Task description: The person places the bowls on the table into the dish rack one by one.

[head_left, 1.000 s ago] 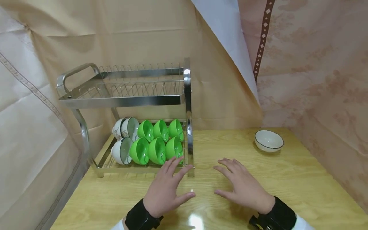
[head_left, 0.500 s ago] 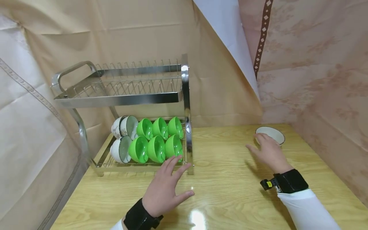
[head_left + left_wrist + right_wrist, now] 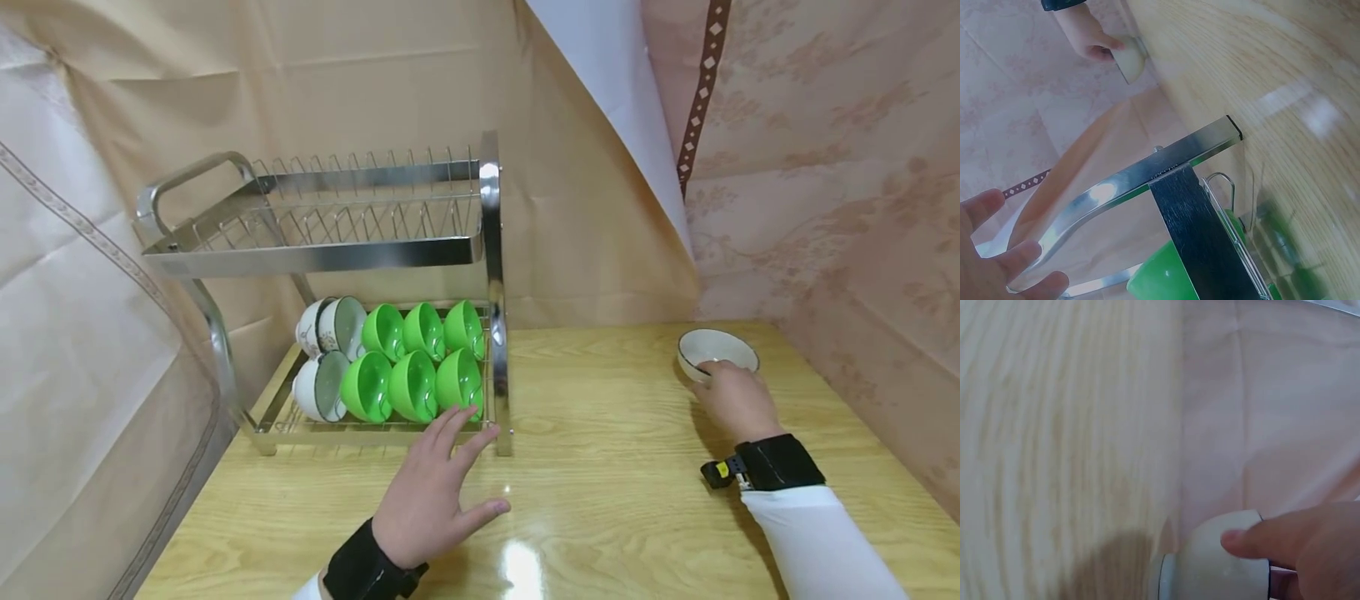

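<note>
At the right back of the table stands a white bowl [image 3: 718, 343] with a dark rim. My right hand [image 3: 738, 402] pinches its near rim; in the right wrist view the thumb [image 3: 1244, 542] lies on the outer wall, and the other fingers go inside the rim, mostly hidden. My left hand [image 3: 435, 500] is held with fingers spread in front of the dish rack [image 3: 315, 258], holding nothing. On the rack's lower tier, several green bowls [image 3: 412, 387] stand tilted in two rows, with white bowls [image 3: 320, 387] at their left.
Wire slots fill the rack's upper tier [image 3: 337, 221]. Its right steel post [image 3: 495, 292] rises near my left fingertips. Cloth hangs behind the wooden table [image 3: 600, 467] and along both sides.
My right hand has moved right and forward from the table's middle to the white bowl and now grips its rim. The left hand has stayed in place.
</note>
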`<state>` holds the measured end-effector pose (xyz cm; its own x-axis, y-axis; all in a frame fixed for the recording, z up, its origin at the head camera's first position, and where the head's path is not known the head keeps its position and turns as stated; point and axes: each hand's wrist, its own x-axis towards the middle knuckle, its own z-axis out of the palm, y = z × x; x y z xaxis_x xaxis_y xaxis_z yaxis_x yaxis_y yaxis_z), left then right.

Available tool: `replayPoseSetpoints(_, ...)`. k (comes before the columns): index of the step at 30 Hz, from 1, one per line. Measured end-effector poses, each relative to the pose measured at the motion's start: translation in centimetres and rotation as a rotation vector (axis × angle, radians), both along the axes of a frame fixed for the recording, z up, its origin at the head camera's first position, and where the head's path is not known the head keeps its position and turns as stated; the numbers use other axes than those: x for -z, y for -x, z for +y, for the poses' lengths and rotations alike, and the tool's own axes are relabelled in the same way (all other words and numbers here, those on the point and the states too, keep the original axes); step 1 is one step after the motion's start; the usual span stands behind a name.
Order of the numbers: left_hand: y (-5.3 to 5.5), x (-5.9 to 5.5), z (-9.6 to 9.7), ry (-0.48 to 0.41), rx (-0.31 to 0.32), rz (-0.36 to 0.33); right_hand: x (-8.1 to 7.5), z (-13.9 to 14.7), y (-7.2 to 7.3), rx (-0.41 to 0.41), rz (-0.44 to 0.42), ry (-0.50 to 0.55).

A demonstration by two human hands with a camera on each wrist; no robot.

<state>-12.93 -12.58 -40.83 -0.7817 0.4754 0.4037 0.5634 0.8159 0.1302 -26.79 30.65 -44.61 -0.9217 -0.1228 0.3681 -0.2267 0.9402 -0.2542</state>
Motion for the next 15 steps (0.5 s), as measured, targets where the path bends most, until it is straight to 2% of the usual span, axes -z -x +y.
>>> replayPoseSetpoints(4, -0.09, -0.10, -0.04, -0.003, -0.003, 0.002, 0.07, -0.06, 0.05, 0.005, 0.052, -0.015)
replayPoseSetpoints(15, 0.33, 0.33, -0.25, -0.006, -0.010, 0.011, 0.43, -0.78, -0.56, -0.045, -0.009, 0.024)
